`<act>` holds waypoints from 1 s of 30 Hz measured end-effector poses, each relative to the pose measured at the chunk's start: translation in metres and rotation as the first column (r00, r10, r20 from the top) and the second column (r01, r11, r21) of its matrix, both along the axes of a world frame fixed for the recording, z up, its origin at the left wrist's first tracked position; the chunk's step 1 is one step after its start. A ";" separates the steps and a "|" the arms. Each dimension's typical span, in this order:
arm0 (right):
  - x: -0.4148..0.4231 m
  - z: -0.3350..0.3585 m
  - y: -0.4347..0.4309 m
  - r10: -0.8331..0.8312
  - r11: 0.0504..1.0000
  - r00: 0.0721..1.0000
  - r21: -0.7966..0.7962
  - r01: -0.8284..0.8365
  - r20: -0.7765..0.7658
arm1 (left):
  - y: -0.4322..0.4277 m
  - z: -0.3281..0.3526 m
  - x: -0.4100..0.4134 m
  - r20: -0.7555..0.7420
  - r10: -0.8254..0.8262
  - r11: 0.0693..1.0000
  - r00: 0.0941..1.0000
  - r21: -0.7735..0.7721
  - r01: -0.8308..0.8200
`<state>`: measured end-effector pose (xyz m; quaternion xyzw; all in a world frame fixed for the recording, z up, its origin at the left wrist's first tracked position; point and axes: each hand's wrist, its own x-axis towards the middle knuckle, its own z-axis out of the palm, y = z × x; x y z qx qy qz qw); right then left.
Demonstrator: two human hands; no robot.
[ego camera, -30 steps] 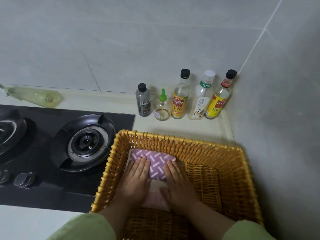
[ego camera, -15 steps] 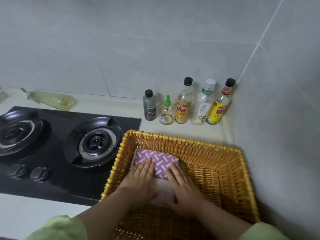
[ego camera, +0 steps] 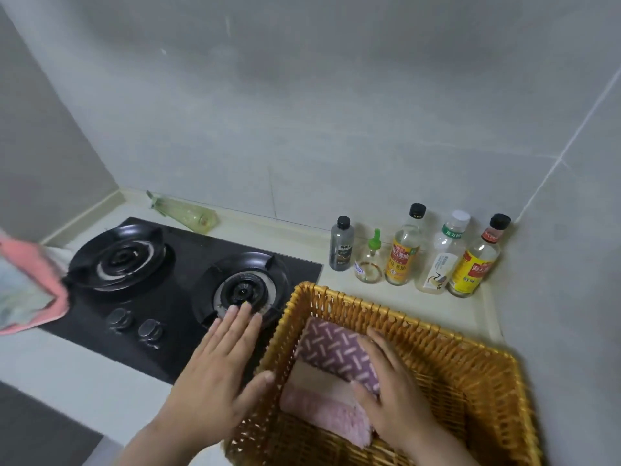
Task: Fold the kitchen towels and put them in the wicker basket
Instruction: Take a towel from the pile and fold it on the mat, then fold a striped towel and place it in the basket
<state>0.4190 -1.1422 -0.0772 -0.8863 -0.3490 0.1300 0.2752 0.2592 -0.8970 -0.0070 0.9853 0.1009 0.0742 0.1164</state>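
Note:
A yellow wicker basket (ego camera: 447,334) stands on the counter at the lower right. Inside its left part lies a folded purple patterned towel (ego camera: 332,348) on top of a folded pink towel (ego camera: 322,405). My right hand (ego camera: 389,391) rests flat on the right edge of this stack, inside the basket. My left hand (ego camera: 218,368) is outside the basket, flat with fingers spread, above the stove beside the basket's left rim, holding nothing. Another towel (ego camera: 30,284), pink and pale green, lies unfolded at the far left edge.
A black two-burner gas stove (ego camera: 161,280) fills the counter left of the basket. Several bottles (ego camera: 403,253) line the back wall in the right corner. A green plastic bag (ego camera: 188,213) lies behind the stove. Grey tiled walls close in the back and right.
My left hand has lifted off the towel stack and moved left out of the basket over the stove. The view has swung left, bringing the pink towel at the left edge into sight.

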 end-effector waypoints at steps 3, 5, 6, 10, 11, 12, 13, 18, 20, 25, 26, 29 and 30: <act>-0.012 0.019 0.014 -0.040 0.992 0.999 0.123 0.041 -0.011 | 0.017 0.015 -0.048 0.055 0.201 0.971 0.978 -0.146 -0.192; -0.023 0.036 0.025 -0.083 0.981 0.997 0.178 0.082 -0.005 | 0.030 0.021 -0.086 0.089 0.312 0.931 0.946 -0.225 -0.286; -0.029 0.045 0.030 -0.081 0.978 0.997 0.193 0.079 0.003 | 0.037 0.020 -0.102 0.102 0.339 0.921 0.935 -0.238 -0.308; -0.071 0.076 0.073 0.064 0.981 0.996 0.179 -0.073 0.056 | 0.065 0.023 -0.181 0.110 0.475 0.859 0.873 -0.275 -0.432; -0.082 0.081 0.087 0.092 0.982 0.994 0.163 -0.099 0.051 | 0.070 0.027 -0.201 0.112 0.514 0.836 0.851 -0.286 -0.468; -0.093 0.086 0.101 0.109 0.981 0.993 0.158 -0.114 0.039 | 0.076 0.029 -0.221 0.122 0.550 0.815 0.826 -0.293 -0.499; -0.106 0.090 0.116 0.119 0.979 0.993 0.163 -0.121 0.020 | 0.081 0.030 -0.242 0.128 0.586 0.792 0.800 -0.297 -0.533; -0.187 0.105 0.182 0.248 0.953 0.968 0.190 -0.238 -0.033 | 0.099 0.036 -0.350 0.133 0.768 0.625 0.627 -0.369 -0.688; -0.225 0.111 0.206 0.307 0.932 0.949 0.221 -0.286 -0.066 | 0.104 0.034 -0.393 0.085 0.818 0.555 0.568 -0.375 -0.743; -0.310 0.126 0.259 0.393 0.897 0.907 0.280 -0.342 -0.149 | 0.108 0.037 -0.459 0.096 0.846 0.513 0.524 -0.416 -0.751; -0.323 0.131 0.267 0.415 0.889 0.899 0.275 -0.366 -0.143 | 0.109 0.040 -0.467 0.100 0.856 0.494 0.508 -0.451 -0.744; -0.352 0.142 0.286 0.467 0.861 0.877 0.284 -0.422 -0.114 | 0.114 0.050 -0.482 0.109 0.860 0.489 0.498 -0.454 -0.745; -0.360 0.146 0.291 0.480 0.853 0.871 0.288 -0.435 -0.108 | 0.116 0.054 -0.486 0.115 0.863 0.486 0.492 -0.457 -0.745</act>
